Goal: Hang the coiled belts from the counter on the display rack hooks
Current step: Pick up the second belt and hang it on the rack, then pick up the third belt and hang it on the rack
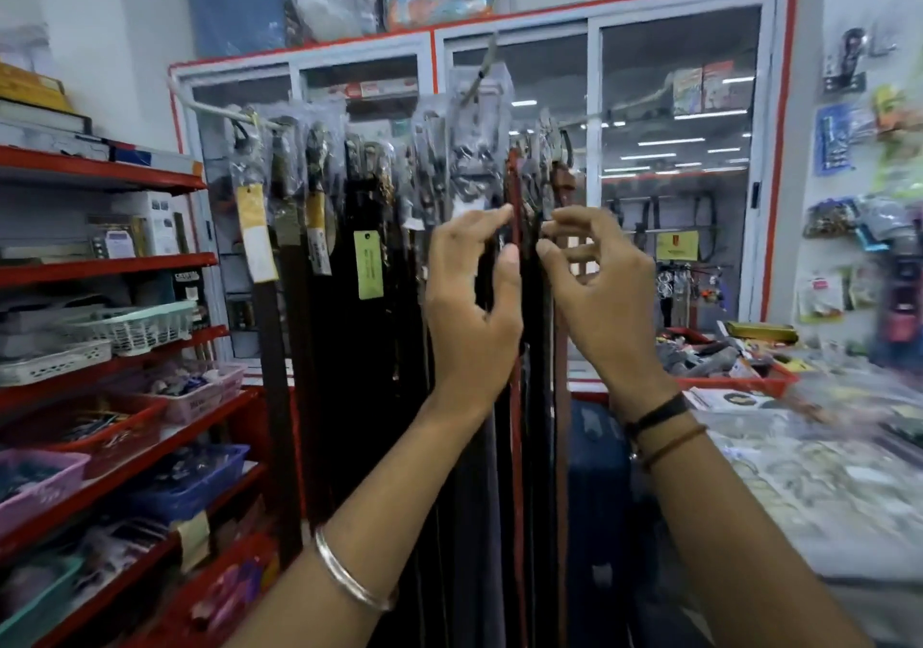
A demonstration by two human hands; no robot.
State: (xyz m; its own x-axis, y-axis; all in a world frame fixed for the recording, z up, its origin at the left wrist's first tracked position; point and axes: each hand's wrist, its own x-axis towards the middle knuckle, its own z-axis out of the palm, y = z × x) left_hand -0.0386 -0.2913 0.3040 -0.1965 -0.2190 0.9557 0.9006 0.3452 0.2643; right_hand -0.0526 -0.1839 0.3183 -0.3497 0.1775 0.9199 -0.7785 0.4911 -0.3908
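Left forearm's silver metal bangle (355,570) nearest. Left hand (472,293) and right hand (597,293) pinch thin red-brown hanging leather belt (515,208) among dark hanging belts (369,258); grip partly hidden.

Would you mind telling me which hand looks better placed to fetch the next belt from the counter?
Probably the right hand: the cluttered counter lies on its side, below that forearm. The left hand is by the hanging belts, with red shelves beyond it.

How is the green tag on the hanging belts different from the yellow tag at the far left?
The green tag is shorter and hangs straight; the yellow tag is longer and tilts. The green tag sits lower, on a black belt; the yellow tag sits higher, over a brown belt. Both dangle from hanging belts.
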